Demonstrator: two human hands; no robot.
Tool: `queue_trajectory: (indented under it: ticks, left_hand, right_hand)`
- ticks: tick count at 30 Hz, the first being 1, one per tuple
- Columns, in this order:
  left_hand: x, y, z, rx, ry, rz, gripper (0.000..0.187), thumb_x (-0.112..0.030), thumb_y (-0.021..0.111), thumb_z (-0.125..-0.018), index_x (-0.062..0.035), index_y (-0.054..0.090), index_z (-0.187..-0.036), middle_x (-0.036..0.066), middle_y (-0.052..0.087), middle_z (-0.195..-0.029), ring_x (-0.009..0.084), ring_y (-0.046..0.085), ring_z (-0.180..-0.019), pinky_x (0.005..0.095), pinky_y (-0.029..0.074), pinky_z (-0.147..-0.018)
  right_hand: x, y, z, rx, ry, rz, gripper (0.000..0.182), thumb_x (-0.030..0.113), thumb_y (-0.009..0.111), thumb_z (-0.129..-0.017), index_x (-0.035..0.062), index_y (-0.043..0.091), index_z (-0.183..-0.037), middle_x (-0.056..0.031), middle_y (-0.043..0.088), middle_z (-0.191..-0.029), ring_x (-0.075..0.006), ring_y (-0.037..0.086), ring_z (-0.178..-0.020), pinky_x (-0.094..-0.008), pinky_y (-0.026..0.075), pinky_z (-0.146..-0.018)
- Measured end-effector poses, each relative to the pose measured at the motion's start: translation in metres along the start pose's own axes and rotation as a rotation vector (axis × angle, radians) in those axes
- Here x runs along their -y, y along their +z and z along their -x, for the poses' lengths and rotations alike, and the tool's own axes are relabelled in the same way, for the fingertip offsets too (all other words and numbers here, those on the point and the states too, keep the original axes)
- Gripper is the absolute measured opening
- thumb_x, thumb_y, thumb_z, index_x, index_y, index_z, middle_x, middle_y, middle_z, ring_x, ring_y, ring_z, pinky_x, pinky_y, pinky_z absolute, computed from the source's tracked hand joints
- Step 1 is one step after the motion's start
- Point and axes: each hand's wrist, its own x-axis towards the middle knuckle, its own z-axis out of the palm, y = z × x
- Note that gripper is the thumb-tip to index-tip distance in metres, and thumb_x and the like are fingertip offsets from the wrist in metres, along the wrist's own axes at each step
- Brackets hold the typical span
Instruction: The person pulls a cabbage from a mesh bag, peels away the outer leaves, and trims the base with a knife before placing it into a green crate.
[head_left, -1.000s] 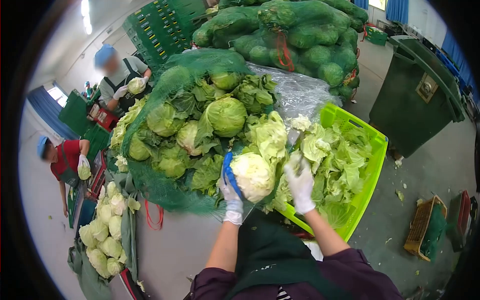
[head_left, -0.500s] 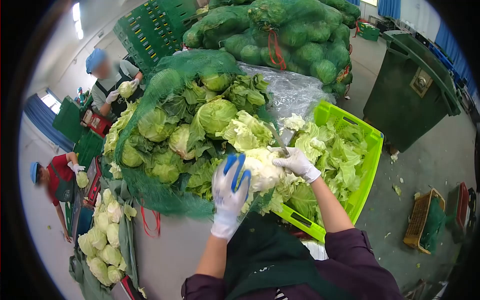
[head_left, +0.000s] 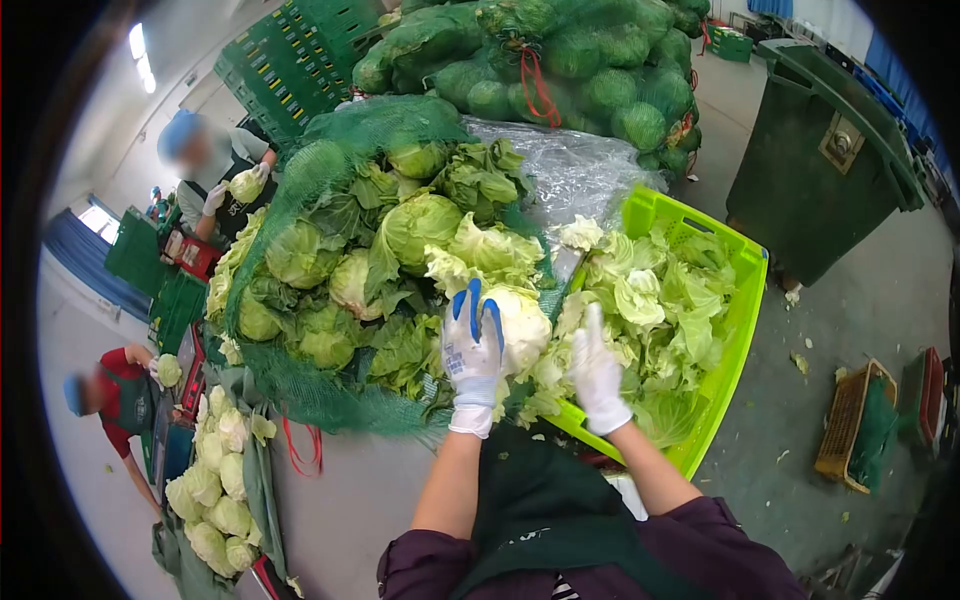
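Observation:
My left hand (head_left: pixel 474 345), in a white glove with blue fingertips, is closed around the side of a pale, trimmed cabbage (head_left: pixel 522 325). This cabbage is at the front right of a heap of leafy cabbages (head_left: pixel 420 230) in an opened green net (head_left: pixel 300 385). Just right of the trimmed cabbage is my right hand (head_left: pixel 598 378), white-gloved and slightly blurred, its thumb up and its fingers curled. The small knife it gripped a moment ago is hidden now. Below and around this hand, loose leaves (head_left: pixel 690 310) fill a lime-green crate (head_left: pixel 738 345).
Full net sacks of cabbages (head_left: pixel 600 80) are stacked behind. A dark green bin (head_left: pixel 800 170) stands right, a brown basket (head_left: pixel 840 425) on the floor below it. Two co-workers (head_left: pixel 215 165) handle cabbages at left, near a pile of trimmed cabbages (head_left: pixel 215 490).
My right hand has drawn back from the trimmed cabbage, towards me and to the right, and the knife has gone out of sight. My left hand stays on the cabbage.

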Motion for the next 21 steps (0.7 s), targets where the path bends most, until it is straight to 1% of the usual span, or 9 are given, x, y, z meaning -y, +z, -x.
queue_trajectory:
  ticks: [1, 2, 5, 7, 8, 10, 13, 17, 21]
  left_hand:
    - [0.003, 0.005, 0.002, -0.025, 0.011, -0.005, 0.038, -0.024, 0.054, -0.090, -0.0052, 0.057, -0.123, 0.022, 0.056, -0.117, 0.0367, 0.053, -0.107, 0.0431, 0.042, -0.092]
    - [0.000, 0.006, 0.004, -0.017, 0.015, -0.006, 0.038, -0.024, 0.054, -0.090, -0.0052, 0.057, -0.123, 0.022, 0.056, -0.117, 0.0367, 0.053, -0.107, 0.0431, 0.042, -0.092]
    - [-0.008, 0.009, 0.012, -0.027, 0.079, -0.203, 0.040, -0.027, 0.055, -0.091, -0.0063, 0.056, -0.125, 0.023, 0.055, -0.118, 0.0374, 0.053, -0.106, 0.0439, 0.041, -0.091]
    - [-0.024, 0.006, 0.017, -0.010, 0.065, -0.278, 0.042, -0.029, 0.056, -0.090, -0.0068, 0.056, -0.125, 0.022, 0.055, -0.119, 0.0372, 0.053, -0.106, 0.0438, 0.041, -0.091]
    - [-0.029, 0.005, 0.019, 0.000, 0.050, -0.347, 0.044, -0.031, 0.057, -0.089, -0.0073, 0.056, -0.126, 0.022, 0.054, -0.120, 0.0371, 0.053, -0.106, 0.0436, 0.041, -0.091]
    - [-0.026, 0.010, 0.021, -0.015, 0.051, -0.362, 0.047, -0.035, 0.058, -0.088, -0.0086, 0.056, -0.127, 0.021, 0.054, -0.123, 0.0363, 0.053, -0.107, 0.0448, 0.040, -0.092]
    - [-0.030, 0.012, 0.019, -0.003, -0.040, -0.458, 0.049, -0.042, 0.054, -0.089, -0.0141, 0.055, -0.129, 0.019, 0.053, -0.126, 0.0363, 0.053, -0.108, 0.0482, 0.040, -0.092]
    - [-0.035, 0.014, 0.013, 0.053, -0.098, -0.526, 0.050, -0.047, 0.050, -0.090, -0.0169, 0.055, -0.130, 0.017, 0.054, -0.127, 0.0364, 0.054, -0.106, 0.0488, 0.041, -0.091]
    - [-0.037, 0.011, 0.014, 0.039, -0.091, -0.521, 0.050, -0.046, 0.050, -0.090, -0.0163, 0.054, -0.130, 0.017, 0.054, -0.126, 0.0360, 0.054, -0.106, 0.0480, 0.041, -0.091]
  right_hand:
    - [0.016, 0.005, 0.012, 0.092, 0.074, -0.044, 0.063, 0.041, 0.034, -0.099, 0.0006, 0.020, -0.146, -0.0258, 0.064, -0.081, -0.0379, 0.060, -0.060, -0.0449, 0.046, -0.054]
    - [0.019, 0.019, 0.021, 0.042, 0.023, -0.031, 0.063, 0.040, 0.035, -0.099, 0.0000, 0.022, -0.145, -0.0261, 0.063, -0.075, -0.0389, 0.060, -0.059, -0.0467, 0.047, -0.055]
    - [0.028, 0.043, 0.026, 0.036, 0.115, 0.012, 0.062, 0.041, 0.037, -0.098, -0.0011, 0.027, -0.142, -0.0255, 0.061, -0.067, -0.0406, 0.059, -0.058, -0.0491, 0.046, -0.054]
    - [0.026, 0.050, 0.017, -0.083, 0.126, 0.070, 0.056, 0.040, 0.042, -0.096, 0.0008, 0.038, -0.136, -0.0244, 0.060, -0.064, -0.0413, 0.060, -0.058, -0.0499, 0.046, -0.054]
    - [0.025, 0.051, 0.015, -0.084, 0.128, 0.071, 0.056, 0.040, 0.042, -0.096, 0.0008, 0.038, -0.136, -0.0244, 0.060, -0.064, -0.0413, 0.060, -0.058, -0.0499, 0.046, -0.054]
    - [0.022, 0.050, 0.007, -0.136, 0.136, 0.079, 0.047, 0.038, 0.046, -0.095, 0.0040, 0.049, -0.127, -0.0233, 0.060, -0.062, -0.0414, 0.060, -0.058, -0.0496, 0.046, -0.053]
    - [0.017, 0.045, -0.006, -0.147, 0.051, 0.078, 0.041, 0.038, 0.046, -0.095, 0.0066, 0.054, -0.120, -0.0231, 0.061, -0.063, -0.0407, 0.061, -0.060, -0.0488, 0.046, -0.053]
    - [0.018, 0.032, -0.019, -0.013, 0.128, -0.010, 0.036, 0.036, 0.047, -0.095, 0.0045, 0.061, -0.108, -0.0252, 0.062, -0.073, -0.0431, 0.061, -0.068, -0.0483, 0.046, -0.058]
    - [-0.007, 0.052, -0.025, -0.107, 0.046, 0.142, 0.040, 0.040, 0.042, -0.096, 0.0052, 0.059, -0.108, -0.0226, 0.065, -0.077, -0.0421, 0.062, -0.071, -0.0492, 0.047, -0.062]
